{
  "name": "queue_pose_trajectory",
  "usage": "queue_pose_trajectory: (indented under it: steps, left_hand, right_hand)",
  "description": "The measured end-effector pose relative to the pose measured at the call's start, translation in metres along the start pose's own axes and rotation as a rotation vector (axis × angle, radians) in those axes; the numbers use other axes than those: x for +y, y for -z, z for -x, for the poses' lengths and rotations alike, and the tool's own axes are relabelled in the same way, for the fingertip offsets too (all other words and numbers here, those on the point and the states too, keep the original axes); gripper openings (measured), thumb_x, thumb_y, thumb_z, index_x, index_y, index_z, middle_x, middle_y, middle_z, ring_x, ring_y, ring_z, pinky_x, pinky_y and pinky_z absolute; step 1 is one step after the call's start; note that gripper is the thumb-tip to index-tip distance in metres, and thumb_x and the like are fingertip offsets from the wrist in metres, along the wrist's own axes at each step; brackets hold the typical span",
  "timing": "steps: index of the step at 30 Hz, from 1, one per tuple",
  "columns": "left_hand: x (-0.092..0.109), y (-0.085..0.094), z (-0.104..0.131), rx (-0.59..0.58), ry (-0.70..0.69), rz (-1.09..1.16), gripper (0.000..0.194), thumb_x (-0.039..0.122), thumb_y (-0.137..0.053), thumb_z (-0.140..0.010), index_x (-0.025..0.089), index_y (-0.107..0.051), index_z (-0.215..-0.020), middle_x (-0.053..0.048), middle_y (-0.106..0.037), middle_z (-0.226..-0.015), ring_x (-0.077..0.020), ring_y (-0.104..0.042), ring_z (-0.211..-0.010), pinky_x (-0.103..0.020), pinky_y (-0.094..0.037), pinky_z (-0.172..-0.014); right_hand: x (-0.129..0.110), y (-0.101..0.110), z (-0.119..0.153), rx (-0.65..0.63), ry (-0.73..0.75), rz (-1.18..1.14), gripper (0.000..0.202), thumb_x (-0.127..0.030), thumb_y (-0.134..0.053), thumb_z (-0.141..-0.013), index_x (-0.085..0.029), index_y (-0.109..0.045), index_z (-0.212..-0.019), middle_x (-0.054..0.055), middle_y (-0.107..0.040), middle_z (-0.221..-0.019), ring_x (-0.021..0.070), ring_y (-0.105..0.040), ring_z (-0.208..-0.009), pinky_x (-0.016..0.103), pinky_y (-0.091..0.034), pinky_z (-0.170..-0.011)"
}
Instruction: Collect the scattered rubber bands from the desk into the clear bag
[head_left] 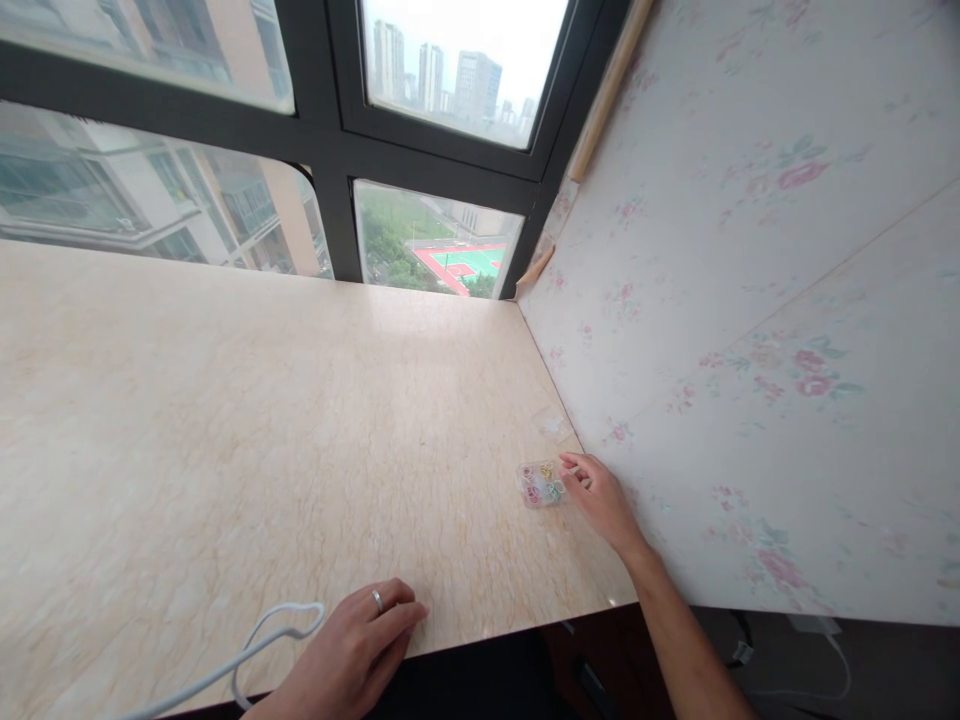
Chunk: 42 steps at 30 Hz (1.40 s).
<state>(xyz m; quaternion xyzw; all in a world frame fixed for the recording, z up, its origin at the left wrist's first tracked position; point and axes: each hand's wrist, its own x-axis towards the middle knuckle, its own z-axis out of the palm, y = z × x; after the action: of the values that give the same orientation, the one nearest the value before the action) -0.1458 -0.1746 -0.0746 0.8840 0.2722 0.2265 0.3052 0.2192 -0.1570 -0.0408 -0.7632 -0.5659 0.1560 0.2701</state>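
Note:
A small clear plastic box [534, 497] lies on the marble-patterned sill near the right wall, with small pink, yellow, green and white loop-shaped pieces inside. My right hand [592, 495] is at the box's right end, thumb and fingers pinched together; whatever sits between the fingertips is too small to name. On the sill's front edge rests my left hand [367, 640], loosely curled, a silver ring on one finger. It holds nothing that I can see and lies well apart from the box.
The pale sill [225, 420] runs back to dark-framed windows [442, 150]. A floral-papered wall [750, 300] bounds the right side. Beside my left hand a white cable [255, 650] loops. A clear plastic piece [553, 425] lies behind the box, near the wall.

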Motion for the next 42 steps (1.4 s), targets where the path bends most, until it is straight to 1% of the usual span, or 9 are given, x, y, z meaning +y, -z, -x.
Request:
queue_pose_trajectory:
  steps: [7,15,21,27,29,32,37,39,42]
  left_hand:
    - [0.0,0.0,0.001,-0.005,0.004,-0.009,0.029,0.011,-0.041,-0.091,0.023,-0.062,-0.106,-0.007,-0.064,-0.095,-0.0166,-0.063,-0.084,-0.025,-0.052,-0.073]
    - [0.0,0.001,0.002,-0.014,0.005,-0.004,0.027,0.012,-0.042,-0.091,0.024,-0.062,-0.105,-0.006,-0.064,-0.095,-0.0163,-0.063,-0.083,-0.023,-0.052,-0.073]
    - [-0.003,-0.001,0.006,-0.069,0.017,-0.014,0.029,0.011,-0.039,-0.092,0.024,-0.059,-0.109,-0.007,-0.063,-0.099,-0.0176,-0.062,-0.087,-0.026,-0.052,-0.076]
    - [-0.003,-0.001,0.006,-0.08,0.015,-0.01,0.029,0.011,-0.04,-0.091,0.024,-0.057,-0.111,-0.007,-0.062,-0.1,-0.0178,-0.061,-0.087,-0.026,-0.051,-0.077]
    - [-0.002,-0.001,0.005,-0.082,0.022,-0.008,0.028,0.011,-0.04,-0.092,0.023,-0.058,-0.11,-0.007,-0.062,-0.099,-0.0177,-0.061,-0.087,-0.026,-0.051,-0.076]
    - [0.0,0.0,0.002,-0.081,0.051,0.011,0.026,0.013,-0.039,-0.092,0.023,-0.059,-0.107,-0.007,-0.062,-0.096,-0.0171,-0.061,-0.085,-0.025,-0.05,-0.075]
    - [0.008,0.003,-0.012,-0.041,0.142,0.107,0.025,0.015,-0.038,-0.094,0.024,-0.06,-0.103,-0.004,-0.063,-0.091,-0.0146,-0.062,-0.079,-0.023,-0.05,-0.071]
    - [0.015,0.004,-0.022,-0.002,0.165,0.156,0.023,0.017,-0.04,-0.095,0.025,-0.059,-0.104,-0.003,-0.063,-0.09,-0.0137,-0.062,-0.077,-0.023,-0.05,-0.069]
    - [0.027,0.007,-0.044,0.129,0.145,0.175,0.023,0.018,-0.045,-0.094,0.026,-0.056,-0.113,-0.004,-0.063,-0.097,-0.0132,-0.061,-0.078,-0.025,-0.052,-0.073]
  right_hand:
    - [0.005,0.01,-0.042,0.03,0.078,0.145,0.035,-0.026,-0.046,-0.083,-0.017,-0.062,-0.113,0.01,-0.063,-0.109,0.0192,-0.061,-0.092,0.033,-0.046,-0.088]
    - [0.013,-0.012,-0.084,-0.014,0.046,0.284,0.051,-0.031,-0.063,-0.076,-0.014,-0.055,-0.123,0.016,-0.057,-0.126,0.0287,-0.051,-0.119,0.039,-0.04,-0.099]
    - [0.011,-0.018,-0.097,-0.027,0.064,0.334,0.038,-0.029,-0.065,-0.075,-0.014,-0.062,-0.11,0.017,-0.064,-0.114,0.0303,-0.056,-0.113,0.039,-0.044,-0.094]
    - [-0.001,-0.014,-0.09,0.013,0.098,0.301,0.049,-0.031,-0.065,-0.077,-0.011,-0.058,-0.121,0.019,-0.059,-0.126,0.0299,-0.053,-0.119,0.043,-0.039,-0.101]
    - [-0.009,-0.012,-0.084,0.043,0.095,0.146,0.053,-0.036,-0.066,-0.077,-0.013,-0.057,-0.123,0.017,-0.057,-0.129,0.0284,-0.052,-0.12,0.044,-0.038,-0.102]
    - [-0.025,-0.007,-0.071,-0.029,-0.032,-0.397,0.055,-0.042,-0.074,-0.071,-0.016,-0.061,-0.117,0.014,-0.062,-0.124,0.0263,-0.058,-0.111,0.042,-0.043,-0.097]
    - [-0.053,0.006,-0.049,-0.472,-0.276,-1.398,0.048,-0.057,-0.067,-0.076,-0.019,-0.067,-0.106,0.008,-0.066,-0.118,0.0202,-0.061,-0.106,0.029,-0.051,-0.081]
    - [-0.062,0.008,-0.042,-0.602,-0.323,-1.59,0.047,-0.056,-0.065,-0.078,-0.019,-0.067,-0.108,0.006,-0.067,-0.116,0.0172,-0.062,-0.103,0.025,-0.051,-0.08]
    - [-0.07,0.007,-0.032,-0.743,-0.371,-1.696,0.048,-0.054,-0.064,-0.08,-0.017,-0.066,-0.11,0.006,-0.068,-0.114,0.0152,-0.063,-0.1,0.024,-0.05,-0.082]
